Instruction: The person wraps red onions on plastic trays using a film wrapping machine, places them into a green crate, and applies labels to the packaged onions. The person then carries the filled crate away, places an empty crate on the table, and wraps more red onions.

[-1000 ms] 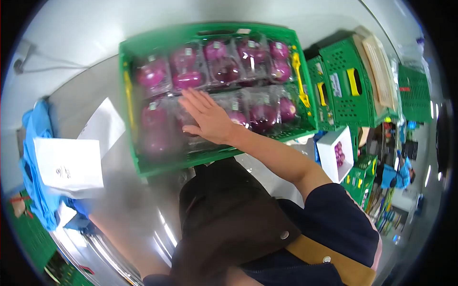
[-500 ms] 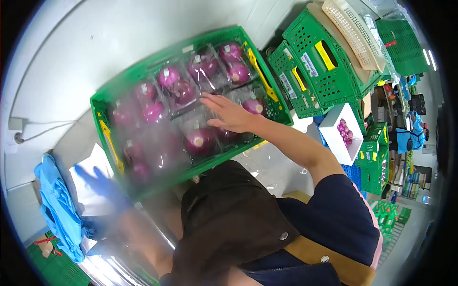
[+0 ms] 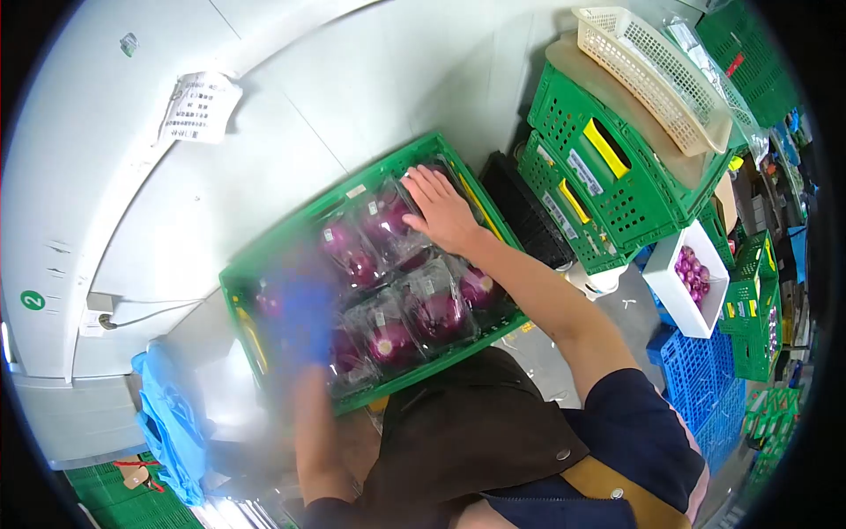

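A green crate (image 3: 354, 191) holds several clear plastic packs of purple onions. My right hand (image 3: 445, 212), bare and with fingers stretched out flat, rests on a pack at the crate's upper right corner. Over the left part of the crate is my left hand (image 3: 304, 309) in a blue glove, badly smeared by motion. Its fingers cannot be made out, and it hides the packs beneath it. Near the middle, a pack of onions (image 3: 438, 313) and another onion pack (image 3: 385, 344) lie side by side in the front row.
Stacked green crates (image 3: 608, 176) with yellow handles stand to the right, topped by a cream basket (image 3: 656, 79). A white box (image 3: 677, 286) of small purple onions sits below, near blue crates (image 3: 696, 375). Blue plastic (image 3: 167, 414) hangs at left. A wall (image 3: 291, 97) rises behind.
My gloved left hand has come from outside the crate's left end to over the packs. My right hand has shifted to the upper right pack. The view has turned.
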Demonstrator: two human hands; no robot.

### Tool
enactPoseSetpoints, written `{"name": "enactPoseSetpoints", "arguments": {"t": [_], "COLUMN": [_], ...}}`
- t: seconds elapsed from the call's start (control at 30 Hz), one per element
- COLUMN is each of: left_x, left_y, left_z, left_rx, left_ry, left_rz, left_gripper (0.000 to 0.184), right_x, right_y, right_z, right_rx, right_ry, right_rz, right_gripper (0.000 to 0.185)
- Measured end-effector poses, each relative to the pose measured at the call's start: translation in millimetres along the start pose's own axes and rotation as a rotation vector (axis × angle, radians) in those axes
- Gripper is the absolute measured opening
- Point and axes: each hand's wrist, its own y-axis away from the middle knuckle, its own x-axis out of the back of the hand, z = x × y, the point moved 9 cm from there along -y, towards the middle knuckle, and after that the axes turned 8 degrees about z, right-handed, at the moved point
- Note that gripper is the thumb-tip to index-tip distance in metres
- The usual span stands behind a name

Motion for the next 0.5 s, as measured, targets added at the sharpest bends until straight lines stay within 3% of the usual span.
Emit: {"name": "enactPoseSetpoints", "arguments": {"t": [0.1,0.13,0.23,0.37,0.47,0.5], "left_x": [-88.6,-128.1,-178.5,-169.0,-80.1,-42.3], "left_y": [-40.9,-47.2,-48.4,-46.8,-56.7,-57.8], "left_z": [75.0,60.5,49.6,39.3,42.0,21.0], "left_rx": [-0.297,-0.404,-0.369,-0.352,-0.239,-0.174], "left_ry": [0.137,-0.007,0.002,0.048,0.187,0.044], "left_rz": [-0.168,-0.115,-0.174,-0.270,-0.199,-0.133], "left_gripper": [0.069,0.071,0.080,0.086,0.074,0.074], "right_x": [-59.6,-72.6,-68.8,16.0,74.5,78.6], "right_y": [2.7,4.0,0.2,-3.8,48.7,82.2], "right_z": [30.7,37.2,44.4,32.1,41.2,60.6], "right_rx": [-0.005,0.007,-0.014,-0.236,-0.441,-0.693], "right_ry": [0.118,0.159,0.100,0.006,0.120,-0.013], "right_rz": [-0.230,-0.321,-0.280,-0.069,0.068,0.069], "right_gripper": [0.065,0.065,0.061,0.058,0.058,0.052]}}
